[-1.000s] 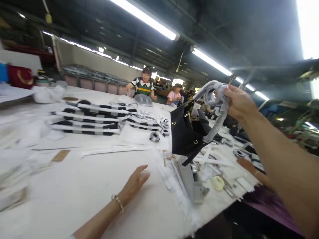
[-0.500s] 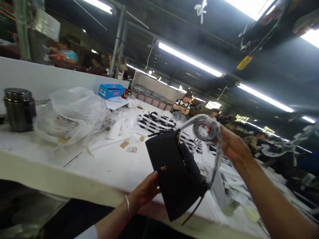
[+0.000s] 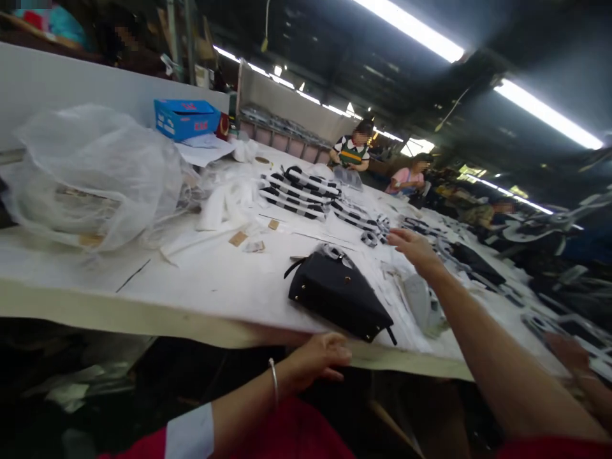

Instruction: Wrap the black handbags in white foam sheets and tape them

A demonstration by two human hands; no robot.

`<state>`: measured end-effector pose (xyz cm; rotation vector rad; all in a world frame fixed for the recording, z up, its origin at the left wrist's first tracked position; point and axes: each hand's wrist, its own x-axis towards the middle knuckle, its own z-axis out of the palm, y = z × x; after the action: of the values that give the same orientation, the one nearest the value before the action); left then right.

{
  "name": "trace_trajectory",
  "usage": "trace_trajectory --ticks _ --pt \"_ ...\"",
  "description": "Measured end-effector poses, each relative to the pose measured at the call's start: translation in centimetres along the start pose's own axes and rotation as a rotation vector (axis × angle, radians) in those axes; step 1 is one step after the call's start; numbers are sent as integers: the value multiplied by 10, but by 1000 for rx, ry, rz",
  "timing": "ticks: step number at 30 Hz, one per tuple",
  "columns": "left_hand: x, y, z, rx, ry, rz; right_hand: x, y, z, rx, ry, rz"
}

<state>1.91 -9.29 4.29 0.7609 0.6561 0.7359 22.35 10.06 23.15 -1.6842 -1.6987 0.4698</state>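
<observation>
A black handbag point(image 3: 342, 293) lies on its side on the white worktable point(image 3: 229, 280), close to the front edge, with small metal studs on its base and clear wrap at its top. My left hand point(image 3: 322, 358) hangs just in front of that edge below the bag, apart from it, fingers loosely bent and holding nothing. My right hand point(image 3: 415, 250) reaches over the table beyond the bag, fingers stretched out. Nearest to its fingertips are small rolled straps point(image 3: 369, 238) in black and white; whether it touches any I cannot tell.
Black-and-white wrapped straps point(image 3: 299, 194) lie mid-table. At left are a clear plastic bag point(image 3: 100, 178) and a blue box point(image 3: 186, 119). Another person's hand point(image 3: 568, 354) is at the right edge. Two people sit farther along the table.
The handbag, held up in both hands before, now lies on the table, released. My left hand has drawn back to the edge; my right hand has left the bundled strap. The view has tilted down.
</observation>
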Motion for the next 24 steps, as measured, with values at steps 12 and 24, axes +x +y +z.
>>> trace_trajectory --ticks 12,24 --pt "28 107 -59 1812 311 766 -133 104 69 -622 -223 -532" --pt "32 94 -54 2131 319 597 -126 102 69 -489 -249 -564"
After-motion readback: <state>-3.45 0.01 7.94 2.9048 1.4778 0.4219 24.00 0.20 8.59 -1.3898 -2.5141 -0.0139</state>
